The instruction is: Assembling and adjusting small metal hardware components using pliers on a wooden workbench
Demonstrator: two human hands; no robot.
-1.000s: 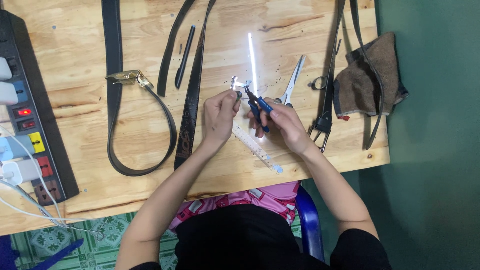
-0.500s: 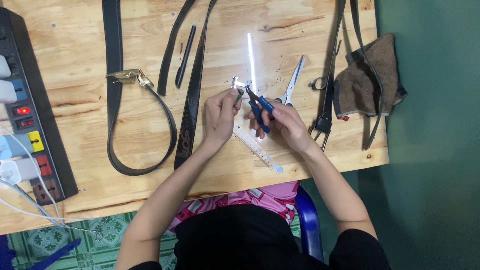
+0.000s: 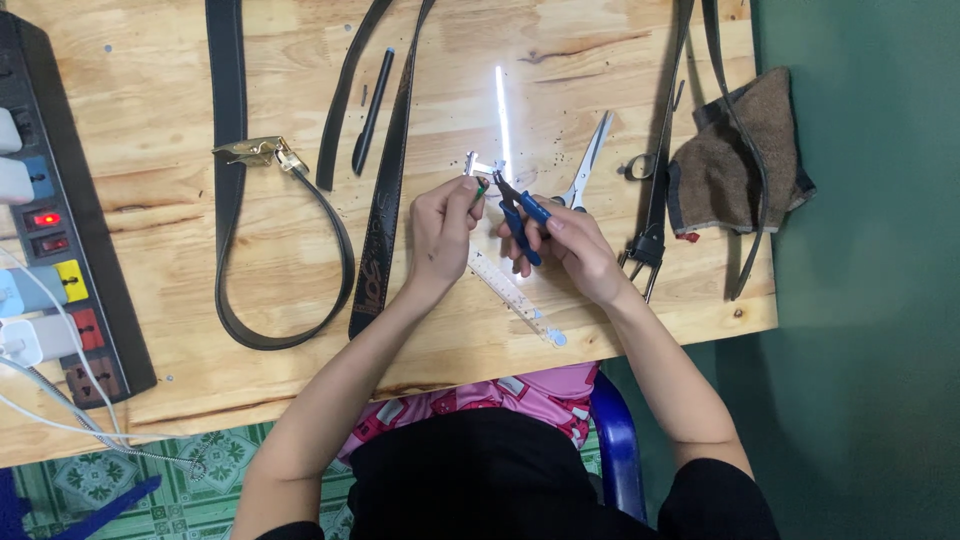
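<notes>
Above mid-bench, the left hand (image 3: 440, 228) pinches a small metal buckle (image 3: 482, 166) while the right hand (image 3: 572, 245) closes blue-handled pliers (image 3: 517, 210) on it, with scissors (image 3: 588, 165) just right, a clear ruler (image 3: 515, 295) beneath, and the bench (image 3: 150, 150) edge near the wrists.

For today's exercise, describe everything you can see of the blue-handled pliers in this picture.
The pliers are small, with blue grips and dark metal jaws. The right hand holds them above the wooden table, fingers wrapped round the grips. The jaws point up and left, meeting a small silvery metal piece that the left hand holds. Whether they grip it is unclear.
</notes>
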